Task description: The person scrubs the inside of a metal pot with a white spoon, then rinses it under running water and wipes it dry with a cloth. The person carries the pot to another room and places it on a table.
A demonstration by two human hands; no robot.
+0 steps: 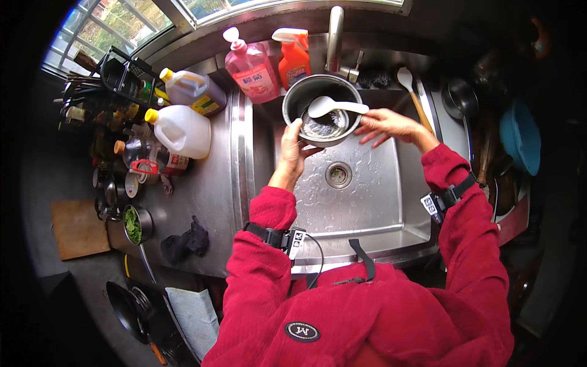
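Note:
My left hand (292, 153) grips the near left side of a round metal pot (293, 98), thumb at its rim, above the far part of a stainless steel sink (348, 202). Inside the pot lie a shiny item (323, 127), perhaps a metal bowl, and a white spoon (323, 107) whose handle reaches over the right rim. My right hand (385, 126) is at the pot's right side with its fingers spread; whether the fingertips touch the pot is hard to tell. Below the pot, the wet sink floor shows its drain (339, 175).
A faucet (335, 39), a pink soap bottle (254, 73) and an orange spray bottle (293, 62) stand behind the sink. On the left counter are plastic jugs (183, 132), a dark cloth (185, 241) and a saucepan of greens (137, 225). At right are a wooden-handled spatula (415, 98) and a blue basin (520, 137).

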